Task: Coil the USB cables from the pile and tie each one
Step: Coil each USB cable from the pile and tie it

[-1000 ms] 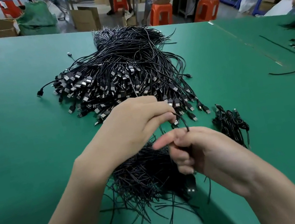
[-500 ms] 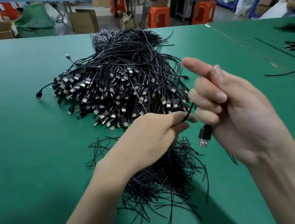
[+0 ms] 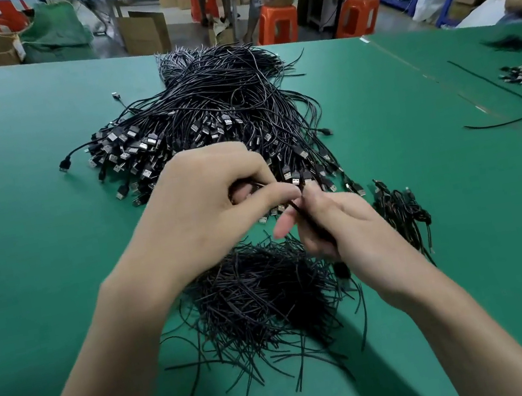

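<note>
One cable [image 3: 308,219], pinched by fingers of left hand [image 3: 206,207] and right hand [image 3: 352,234], short-strand heap [image 3: 262,297] below

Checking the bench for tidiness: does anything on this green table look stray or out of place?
Slightly. One plug sticks out left of the cable pile, away from the other plugs. Two long loose cables trail across the table's right side, apart from any pile. Nothing looks damaged.
</note>
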